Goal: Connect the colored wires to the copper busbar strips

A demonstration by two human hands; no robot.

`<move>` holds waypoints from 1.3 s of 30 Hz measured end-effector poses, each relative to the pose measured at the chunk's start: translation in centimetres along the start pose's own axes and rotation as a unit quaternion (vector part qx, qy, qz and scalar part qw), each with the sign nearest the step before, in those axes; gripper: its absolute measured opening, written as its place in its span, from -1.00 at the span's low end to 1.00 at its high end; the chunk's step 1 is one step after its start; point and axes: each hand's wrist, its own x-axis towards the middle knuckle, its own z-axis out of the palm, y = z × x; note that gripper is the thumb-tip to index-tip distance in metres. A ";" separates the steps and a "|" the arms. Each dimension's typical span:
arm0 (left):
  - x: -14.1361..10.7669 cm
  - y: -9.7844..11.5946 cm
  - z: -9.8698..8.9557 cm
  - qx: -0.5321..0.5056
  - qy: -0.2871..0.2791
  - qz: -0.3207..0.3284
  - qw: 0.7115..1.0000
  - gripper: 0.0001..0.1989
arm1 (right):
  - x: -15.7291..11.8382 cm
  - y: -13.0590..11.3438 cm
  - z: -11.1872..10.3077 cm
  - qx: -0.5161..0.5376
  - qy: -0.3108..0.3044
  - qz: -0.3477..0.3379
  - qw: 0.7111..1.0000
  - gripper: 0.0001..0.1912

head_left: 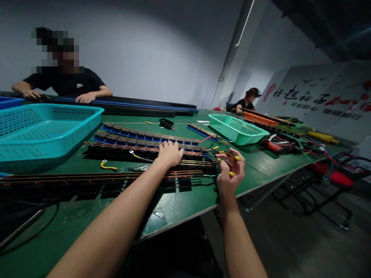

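Note:
My left hand [171, 153] lies over a dark strip with copper-coloured rods [121, 147], fingers curled over its far side. My right hand [232, 172] is closed around pliers with yellow handles [229, 155]. The pliers' jaws are at the right end of the strips, among short wires; what they touch is too small to tell. Beyond my left hand lie similar strips with blue bases [136, 133]. A longer rod strip [87, 178] runs along the near side of the table. A wire with a ring terminal [139, 156] lies left of my left hand.
A turquoise basket [58, 148] stands at left, and a green basket [239, 135] at back right. A yellow wire piece [108, 166] and a small black tray [166, 123] lie on the green table [179, 208]. Red-handled tools [276, 146] are at right. Two people sit across.

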 end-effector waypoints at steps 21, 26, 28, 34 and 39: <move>-0.2 0.1 -0.3 0.011 0.000 0.001 1.000 -0.44 | -0.1 0.2 -0.4 -0.043 -0.031 0.013 0.998 -0.57; -0.3 0.1 -0.3 0.012 0.001 0.002 1.000 -0.44 | 0.1 0.6 -0.3 -0.096 -0.095 0.012 0.991 -0.57; -0.3 0.1 -0.2 0.009 0.004 0.002 1.000 -0.44 | 0.1 0.6 -0.4 -0.111 -0.127 -0.002 0.986 -0.58; -0.1 0.0 0.0 0.006 0.004 -0.002 1.000 -0.44 | 0.4 -0.1 -1.2 -0.169 -0.222 -0.082 0.957 -0.57; 0.0 0.0 0.1 0.007 0.011 0.002 1.000 -0.44 | -0.6 -0.2 -1.5 -0.209 -0.252 -0.078 0.942 -0.59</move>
